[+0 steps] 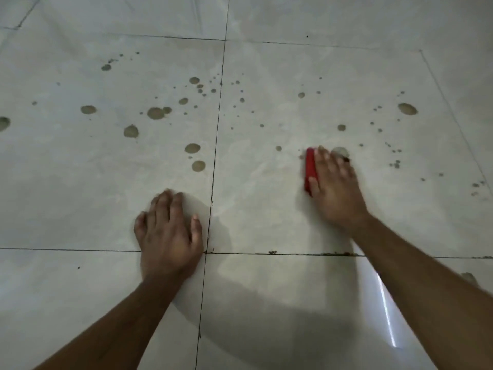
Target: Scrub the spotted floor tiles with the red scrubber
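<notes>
My right hand (334,182) grips the scrubber (310,170) from above on the right tile (266,209), among the spots (407,108). It looks light and rigid; I judge top-down pressure suits it. My left hand (168,231) rests flat on the floor, fingers straight.

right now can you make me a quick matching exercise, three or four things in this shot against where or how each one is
Things:
1. left hand
2. right hand
3. red scrubber
4. large brown spots

States:
a. scattered on the left tile
b. flat on the floor beside the grout cross
c. under the right hand
d. holding the scrubber on the right tile

Pairs: 1-b, 2-d, 3-c, 4-a
</notes>
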